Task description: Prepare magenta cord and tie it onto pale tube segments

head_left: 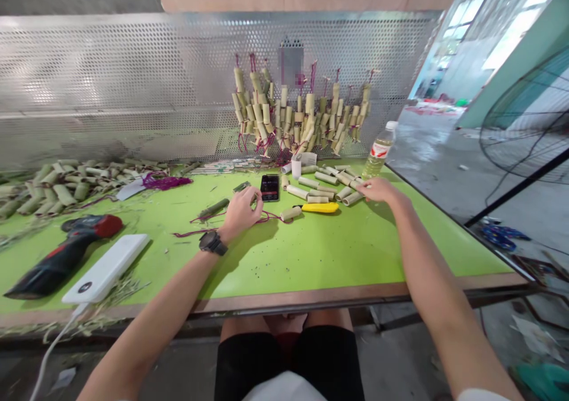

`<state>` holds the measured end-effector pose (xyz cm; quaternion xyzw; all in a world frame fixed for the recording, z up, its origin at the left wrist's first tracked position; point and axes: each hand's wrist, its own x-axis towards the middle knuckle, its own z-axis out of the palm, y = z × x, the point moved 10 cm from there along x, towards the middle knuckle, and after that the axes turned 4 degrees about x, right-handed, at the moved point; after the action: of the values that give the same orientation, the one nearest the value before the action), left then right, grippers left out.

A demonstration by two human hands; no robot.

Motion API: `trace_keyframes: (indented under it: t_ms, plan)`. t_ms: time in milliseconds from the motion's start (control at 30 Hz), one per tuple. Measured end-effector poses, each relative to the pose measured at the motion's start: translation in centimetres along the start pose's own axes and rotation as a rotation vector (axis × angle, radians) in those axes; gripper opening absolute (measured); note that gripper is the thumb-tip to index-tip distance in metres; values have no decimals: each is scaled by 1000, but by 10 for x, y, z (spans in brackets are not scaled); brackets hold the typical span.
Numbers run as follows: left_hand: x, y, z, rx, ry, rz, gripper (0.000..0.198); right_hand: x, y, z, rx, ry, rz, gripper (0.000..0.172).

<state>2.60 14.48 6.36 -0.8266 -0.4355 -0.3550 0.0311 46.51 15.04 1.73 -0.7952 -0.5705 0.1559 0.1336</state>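
My left hand (242,210), with a black watch at the wrist, rests on the green table (311,252), its fingers curled around a purple cord (195,232) near a small bamboo piece. My right hand (377,190) reaches to the right, its fingers closed on a short bamboo tube (352,199) at the edge of a loose pile of bamboo tubes (324,183). A yellow utility knife (320,207) and a black phone (269,187) lie between my hands.
Strung bamboo tubes (297,116) hang on the perforated metal back wall. A heap of tubes (57,184) lies at far left, with a red-black drill (66,252), white power bank (106,269), purple cord bundle (166,181) and plastic bottle (379,150). A fan (528,116) stands right.
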Motion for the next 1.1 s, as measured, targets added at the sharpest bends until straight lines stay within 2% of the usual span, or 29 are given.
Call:
trace_keyframes:
  t_ms: [133,233,300,400,467,533,567,667,733,833,900,967,1033,1100]
  plan:
    - [0,1,1,13,-16,4,11,-7,-11,18,36,-124,12,33]
    - [0,-3,2,57,-63,-55,15,-9,-30,21,55,-97,-60,25]
    - [1,-8,2,127,-125,-110,20,-9,-41,11,56,12,-109,19]
    - [3,-15,-4,266,-206,-164,34,-19,-64,-18,105,275,-221,22]
    - [6,-18,-12,296,-220,-184,46,-36,-88,-35,241,437,-337,26]
    - [8,-15,-18,180,-218,-176,50,-58,-116,-40,456,498,-453,27]
    - [9,-10,-19,68,-221,-160,49,-68,-131,-35,582,462,-501,27]
    - [5,13,-16,-342,-249,-108,45,-98,-184,8,882,115,-587,27]
    - [0,30,-10,-595,-267,-90,41,-119,-210,40,859,-43,-597,33]
    - [-7,51,-8,-897,-245,-56,38,-141,-233,82,753,-232,-616,36]
    - [-12,60,-9,-978,-230,-36,37,-155,-244,108,674,-396,-653,39]
    - [-15,66,-8,-972,-249,-28,37,-165,-249,124,653,-511,-664,40]
    - [-18,69,-6,-905,-270,-23,40,-169,-253,129,678,-540,-680,32]
    - [-18,70,-8,-773,-259,7,44,-169,-255,126,708,-495,-718,26]
